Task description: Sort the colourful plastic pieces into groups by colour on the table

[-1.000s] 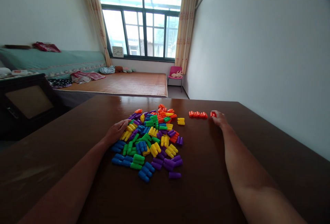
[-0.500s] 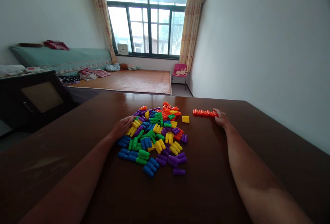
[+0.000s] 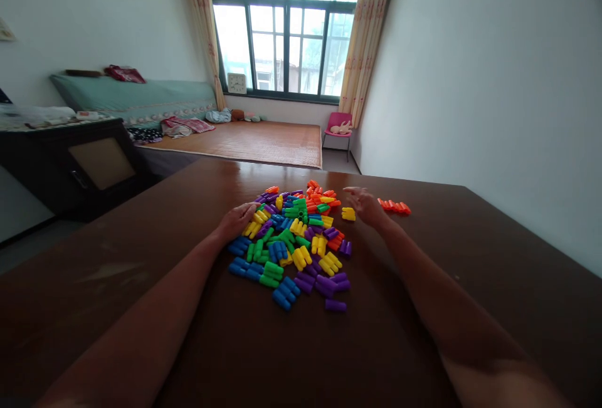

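Note:
A pile of plastic bullet-shaped building blocks in green (image 3: 274,274), blue (image 3: 286,294), yellow (image 3: 301,258), purple (image 3: 325,284) and orange (image 3: 314,188) lies on the brown table. My left hand (image 3: 237,219) rests against the pile's left side, fingers stretched out beside some yellow blocks (image 3: 256,224). Over the table right of the pile, my right hand (image 3: 365,204) is open and holds nothing, its fingers pointing left at the orange blocks. Just below its fingertips sits a separate yellow block (image 3: 348,214). A joined row of orange blocks (image 3: 394,206) lies to the right of that hand.
The glossy brown table (image 3: 263,358) spreads around the pile. Beyond it are a bed with a mat (image 3: 263,141), a pink chair (image 3: 337,125) and a window. A dark cabinet (image 3: 101,163) stands at the left, and a white wall runs along the right.
My right hand has let go of the orange row and moved left toward the pile. The row stays on the table. My left hand keeps its place by the pile; the view has shifted slightly.

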The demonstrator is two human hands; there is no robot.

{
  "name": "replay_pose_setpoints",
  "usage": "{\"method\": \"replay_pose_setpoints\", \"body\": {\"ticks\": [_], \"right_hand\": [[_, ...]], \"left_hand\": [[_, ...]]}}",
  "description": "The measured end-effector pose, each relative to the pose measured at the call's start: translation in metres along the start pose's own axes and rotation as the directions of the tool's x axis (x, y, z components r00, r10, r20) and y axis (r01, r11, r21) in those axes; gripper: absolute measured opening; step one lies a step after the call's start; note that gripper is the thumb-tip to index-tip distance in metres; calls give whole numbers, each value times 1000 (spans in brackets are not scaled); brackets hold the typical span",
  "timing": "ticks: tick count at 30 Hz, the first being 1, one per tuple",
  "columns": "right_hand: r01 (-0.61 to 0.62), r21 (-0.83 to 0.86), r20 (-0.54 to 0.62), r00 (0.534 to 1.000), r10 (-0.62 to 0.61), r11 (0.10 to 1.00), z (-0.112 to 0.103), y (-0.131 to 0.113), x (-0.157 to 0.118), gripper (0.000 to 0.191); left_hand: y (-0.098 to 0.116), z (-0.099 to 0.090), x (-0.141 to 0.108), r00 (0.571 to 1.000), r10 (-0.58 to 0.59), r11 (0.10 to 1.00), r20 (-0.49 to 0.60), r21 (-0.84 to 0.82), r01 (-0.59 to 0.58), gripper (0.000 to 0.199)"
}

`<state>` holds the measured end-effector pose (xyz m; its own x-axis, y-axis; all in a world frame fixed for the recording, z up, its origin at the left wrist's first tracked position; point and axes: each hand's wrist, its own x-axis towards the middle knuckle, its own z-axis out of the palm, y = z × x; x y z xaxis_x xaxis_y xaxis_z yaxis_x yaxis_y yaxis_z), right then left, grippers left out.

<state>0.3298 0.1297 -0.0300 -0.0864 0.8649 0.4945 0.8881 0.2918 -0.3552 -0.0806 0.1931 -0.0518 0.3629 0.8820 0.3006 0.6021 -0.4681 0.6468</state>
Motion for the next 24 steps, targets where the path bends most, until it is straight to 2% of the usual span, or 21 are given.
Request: {"method": "replay_pose_setpoints", "body": {"ticks": [3,6,9,12,15,17,19,21,24], "right_hand": [[50,-143,101,994,-36,988,26,-24,1,43],[6,-245,149,988,32,969,38,-25,-2,47],[10,-274,134,991,28,962,37,-19,-4,38],[4,-202,86,996,14,979,27,-16,-4,30],[-120,38,97,989,116,992,10,-8,-3,26],[-307,245,169,947,271,919,-2,1,-3,24],[-495,371,266,867,421,785,-13,13,-4,22],[-636,367,348,771,534,679,-23,26,-8,19],[-745,220,422,655,627,630,-34,42,-14,22]], "left_hand": [[-2,1,1,1000,-4,1000,22,1,4,73],[-5,2,1,1000,-6,1000,24,3,6,73],[-7,3,2,1000,0,1000,3,6,0,72],[-8,4,2,1000,7,1000,4,-7,-7,71],[-8,4,2,1000,7,1000,4,-10,-7,72],[-8,4,2,1000,0,1000,3,6,0,72],[-8,3,2,1000,-5,1000,8,18,5,72],[-8,3,3,1000,0,1000,12,20,0,72],[-7,2,3,1000,17,1000,14,26,-17,71]]}}
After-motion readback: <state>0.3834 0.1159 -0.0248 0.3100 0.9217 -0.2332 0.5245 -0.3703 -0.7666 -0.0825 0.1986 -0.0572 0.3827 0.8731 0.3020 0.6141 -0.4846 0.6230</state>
